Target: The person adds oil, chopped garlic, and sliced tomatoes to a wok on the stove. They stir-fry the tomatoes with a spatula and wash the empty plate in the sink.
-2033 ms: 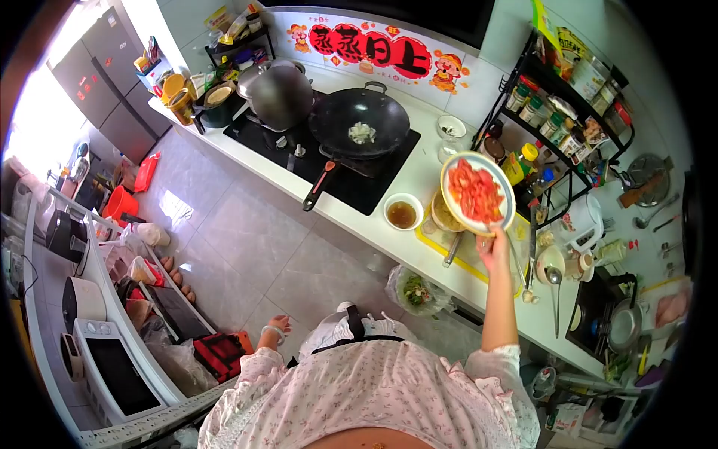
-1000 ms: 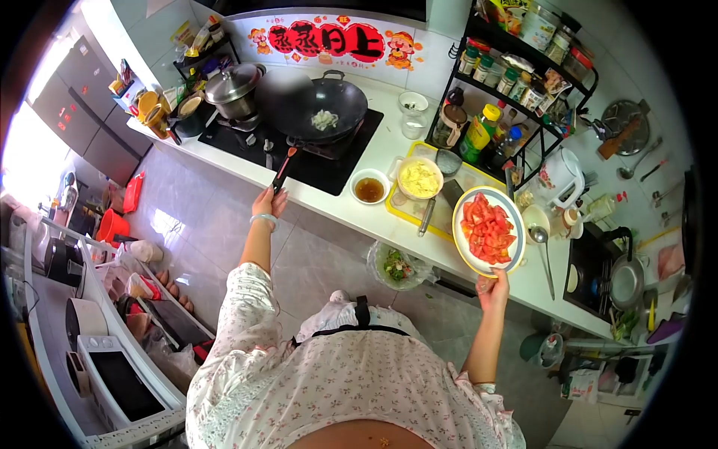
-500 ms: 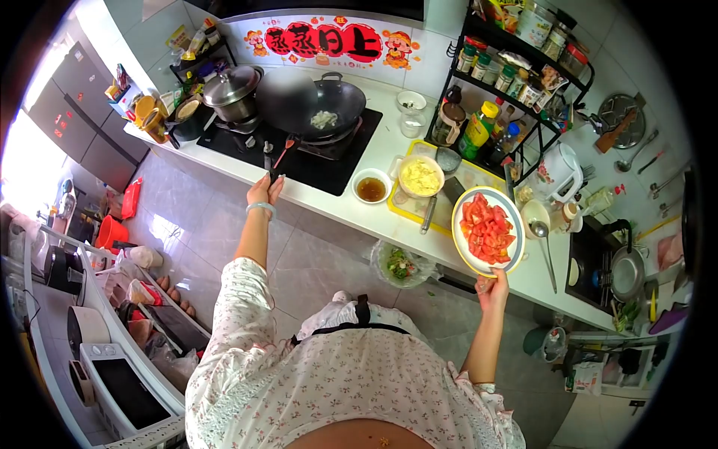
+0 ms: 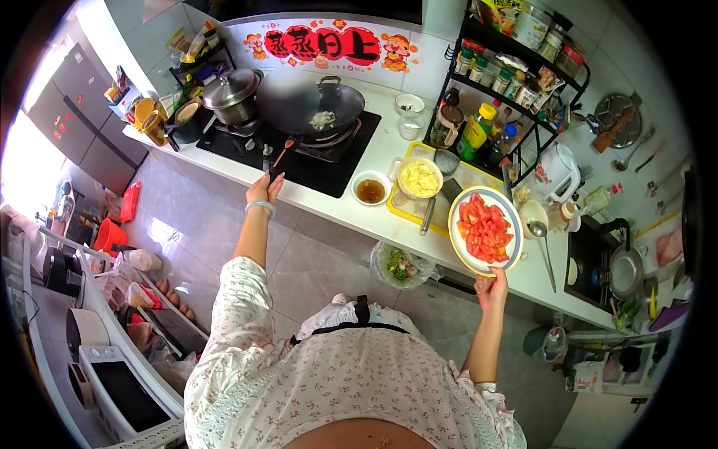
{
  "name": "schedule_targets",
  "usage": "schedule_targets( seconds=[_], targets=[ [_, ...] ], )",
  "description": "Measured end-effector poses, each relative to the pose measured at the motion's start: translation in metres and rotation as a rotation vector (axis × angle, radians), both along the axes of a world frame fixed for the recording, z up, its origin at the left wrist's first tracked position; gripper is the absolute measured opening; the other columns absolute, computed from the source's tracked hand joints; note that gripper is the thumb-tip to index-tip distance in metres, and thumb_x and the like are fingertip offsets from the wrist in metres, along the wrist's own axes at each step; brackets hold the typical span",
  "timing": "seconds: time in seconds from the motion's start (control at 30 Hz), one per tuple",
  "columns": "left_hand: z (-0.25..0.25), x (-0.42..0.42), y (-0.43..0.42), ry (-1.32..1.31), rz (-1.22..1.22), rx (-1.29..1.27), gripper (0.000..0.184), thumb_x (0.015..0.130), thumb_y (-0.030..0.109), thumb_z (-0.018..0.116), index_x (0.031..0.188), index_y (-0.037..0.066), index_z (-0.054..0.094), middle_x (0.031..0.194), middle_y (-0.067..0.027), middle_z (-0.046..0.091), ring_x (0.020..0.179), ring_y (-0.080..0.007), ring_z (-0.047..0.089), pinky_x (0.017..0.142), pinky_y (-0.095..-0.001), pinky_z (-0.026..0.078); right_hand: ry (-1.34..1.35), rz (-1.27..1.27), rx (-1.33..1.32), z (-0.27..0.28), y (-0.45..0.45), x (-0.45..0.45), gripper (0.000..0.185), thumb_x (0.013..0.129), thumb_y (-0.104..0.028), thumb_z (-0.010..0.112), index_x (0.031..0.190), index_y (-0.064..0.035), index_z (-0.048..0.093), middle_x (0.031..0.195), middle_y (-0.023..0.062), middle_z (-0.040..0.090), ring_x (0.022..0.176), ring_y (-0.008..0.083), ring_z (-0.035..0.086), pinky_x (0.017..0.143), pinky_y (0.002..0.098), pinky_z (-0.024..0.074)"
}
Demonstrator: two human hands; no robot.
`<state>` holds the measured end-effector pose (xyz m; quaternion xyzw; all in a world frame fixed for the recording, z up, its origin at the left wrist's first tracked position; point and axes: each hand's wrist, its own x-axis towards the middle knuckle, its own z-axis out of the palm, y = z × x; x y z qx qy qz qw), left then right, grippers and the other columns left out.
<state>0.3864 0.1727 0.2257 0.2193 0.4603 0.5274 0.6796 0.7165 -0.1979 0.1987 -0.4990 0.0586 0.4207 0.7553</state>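
My right hand [image 4: 492, 290] pinches the near rim of a white plate [image 4: 516, 258] with a grey-blue and yellow edge. Cut tomatoes [image 4: 486, 228] are heaped on the plate, which is held over the counter's front edge. My left hand [image 4: 263, 192] has its fingers closed at the stove's front edge, around something slim and dark that is mostly hidden. Just above those fingers is a reddish handle [image 4: 283, 153], pointing toward the wok [image 4: 348, 112]. Whitish pieces [image 4: 323, 120] lie in the wok. A dark round surface beside it is partly blurred.
A lidded steel pot [image 4: 232, 91] stands on the left burner. Along the counter are a bowl of brown liquid [image 4: 370, 188], a bowl of yellow food [image 4: 420, 178], a knife [image 4: 428, 215] and a spice rack [image 4: 516, 56]. A lined bin [image 4: 398, 267] stands below.
The tomato plate has shifted slightly left in my right hand. My left hand stays almost still. The whitish pieces in the wok look slightly different in shape.
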Motion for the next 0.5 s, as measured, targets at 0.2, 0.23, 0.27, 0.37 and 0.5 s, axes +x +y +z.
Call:
schedule_targets(
  seconds=[0.2, 0.23, 0.27, 0.37, 0.5],
  targets=[
    [-0.001, 0.000, -0.001, 0.007, 0.001, 0.001, 0.018, 0.079, 0.004, 0.040, 0.092, -0.009, 0.039, 0.084, -0.0216, 0.051, 0.075, -0.0290, 0.056, 0.061, -0.0294, 0.050, -0.002, -0.017, -0.042, 0.000, -0.001, -0.002, 0.029, 0.066, -0.020, 0.044, 0.041, -0.0086, 0.034, 0.035, 0.0031, 0.033, 0.036, 0.0146, 0.037, 0.035, 0.0227, 0.0272],
    [-0.001, 0.000, -0.002, 0.009, 0.004, 0.001, 0.018, 0.079, 0.004, 0.040, 0.092, -0.008, 0.039, 0.084, -0.0215, 0.051, 0.075, -0.0290, 0.056, 0.061, -0.0296, 0.050, -0.002, -0.016, -0.042, 0.000, -0.001, -0.002, 0.029, 0.066, -0.020, 0.044, 0.041, -0.0086, 0.034, 0.035, 0.0031, 0.033, 0.036, 0.0146, 0.037, 0.035, 0.0227, 0.0272],
    [-0.002, 0.000, -0.001, 0.017, 0.009, -0.006, 0.017, 0.079, 0.004, 0.039, 0.091, -0.008, 0.039, 0.084, -0.0209, 0.051, 0.074, -0.0289, 0.056, 0.062, -0.0300, 0.050, 0.016, -0.043, -0.074, 0.006, 0.002, -0.005, 0.026, 0.067, -0.020, 0.044, 0.045, -0.0068, 0.037, 0.036, 0.0038, 0.035, 0.036, 0.0149, 0.038, 0.035, 0.0228, 0.0274],
    [-0.008, 0.000, -0.006, 0.018, 0.004, -0.018, 0.016, 0.079, 0.003, 0.039, 0.091, -0.008, 0.039, 0.084, -0.0196, 0.051, 0.074, -0.0287, 0.056, 0.062, -0.0305, 0.050, 0.029, -0.049, -0.090, 0.006, 0.003, -0.005, 0.021, 0.067, -0.020, 0.044, 0.055, -0.0034, 0.042, 0.039, 0.0057, 0.038, 0.037, 0.0154, 0.039, 0.035, 0.0230, 0.0280],
    [-0.029, -0.001, -0.014, 0.014, -0.029, -0.038, 0.014, 0.079, 0.003, 0.039, 0.090, -0.006, 0.040, 0.083, -0.0179, 0.051, 0.073, -0.0273, 0.056, 0.060, -0.0297, 0.050, 0.030, -0.016, -0.070, -0.011, -0.004, 0.001, 0.019, 0.067, -0.020, 0.044, 0.062, -0.0012, 0.044, 0.042, 0.0078, 0.041, 0.036, 0.0160, 0.039, 0.034, 0.0237, 0.0284]
  ],
)
